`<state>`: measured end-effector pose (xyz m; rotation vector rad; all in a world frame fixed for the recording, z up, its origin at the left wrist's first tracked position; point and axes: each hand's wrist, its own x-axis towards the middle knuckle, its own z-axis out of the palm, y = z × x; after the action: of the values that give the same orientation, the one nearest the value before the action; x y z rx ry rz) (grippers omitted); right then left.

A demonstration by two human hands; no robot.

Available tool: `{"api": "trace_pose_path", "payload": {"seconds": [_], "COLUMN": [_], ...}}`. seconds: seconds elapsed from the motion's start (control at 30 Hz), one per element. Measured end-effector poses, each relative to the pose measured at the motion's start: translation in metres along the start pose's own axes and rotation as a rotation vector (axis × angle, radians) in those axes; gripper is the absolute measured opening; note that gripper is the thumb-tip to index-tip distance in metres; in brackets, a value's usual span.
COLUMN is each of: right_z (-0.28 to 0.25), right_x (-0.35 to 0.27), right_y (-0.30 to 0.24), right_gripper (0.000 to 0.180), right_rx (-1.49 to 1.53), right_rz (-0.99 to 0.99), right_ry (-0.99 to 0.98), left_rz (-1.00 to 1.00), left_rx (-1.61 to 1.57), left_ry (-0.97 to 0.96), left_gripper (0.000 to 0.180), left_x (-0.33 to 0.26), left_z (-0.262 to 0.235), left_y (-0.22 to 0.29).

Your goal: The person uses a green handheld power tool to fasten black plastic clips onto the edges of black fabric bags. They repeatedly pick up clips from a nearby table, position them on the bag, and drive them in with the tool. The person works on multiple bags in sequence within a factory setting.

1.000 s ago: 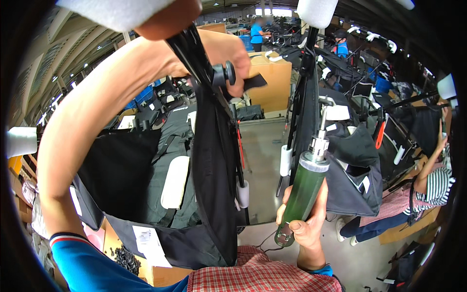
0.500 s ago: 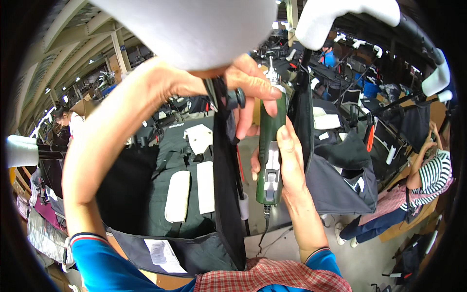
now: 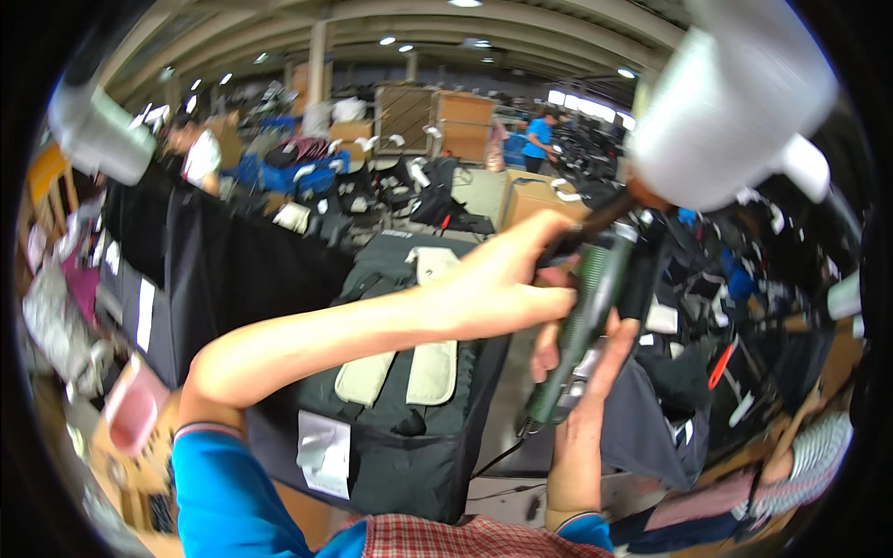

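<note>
Your right hand (image 3: pixel 603 365) is closed round the lower body of the green power tool (image 3: pixel 590 312), just past 3 o'clock from the middle of your view, its nose tilted towards 1 o'clock. Your left hand (image 3: pixel 521 286) is beside the tool's upper part, next to a dark bar (image 3: pixel 603 214); blur hides whether its fingers grip either one. Expect the tool to feel rigid and fairly weighty for its slimness. The ribbed stretch should give you purchase; the smoother parts could slip in a damp palm. Best take hold round the middle, minding the silver lever (image 3: pixel 580 372) and sparing the nose, probably the more delicate end. The black cord (image 3: pixel 502 458) trails towards 7 o'clock and may tug at your wrist.
</note>
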<state>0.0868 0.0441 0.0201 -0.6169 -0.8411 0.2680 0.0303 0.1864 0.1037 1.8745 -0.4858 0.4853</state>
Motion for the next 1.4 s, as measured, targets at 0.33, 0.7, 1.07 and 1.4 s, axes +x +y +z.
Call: {"api": "trace_pose_path", "payload": {"seconds": [0.33, 0.7, 1.07, 1.4], "right_z": [-0.012, -0.023, 0.002, 0.015], "right_x": [-0.003, -0.096, -0.090, -0.085], "right_y": [0.003, -0.069, -0.076, -0.077], "right_gripper": [0.074, 0.125, 0.123, 0.123], "right_rx": [0.050, -0.427, -1.064, -1.185], "right_rz": [-0.088, 0.220, 0.434, 0.365], "right_ry": [-0.017, -0.008, -0.074, -0.082], "left_rz": [0.412, 0.549, 0.637, 0.584], "left_rx": [0.014, 0.299, 0.430, 0.367], "left_ry": [0.418, 0.142, 0.006, -0.015], "left_gripper": [0.022, 0.033, 0.039, 0.038], "left_x": [0.002, 0.017, 0.019, 0.014], "left_z": [0.023, -0.005, -0.016, -0.018], "left_y": [-0.032, -0.031, -0.033, -0.027]}}
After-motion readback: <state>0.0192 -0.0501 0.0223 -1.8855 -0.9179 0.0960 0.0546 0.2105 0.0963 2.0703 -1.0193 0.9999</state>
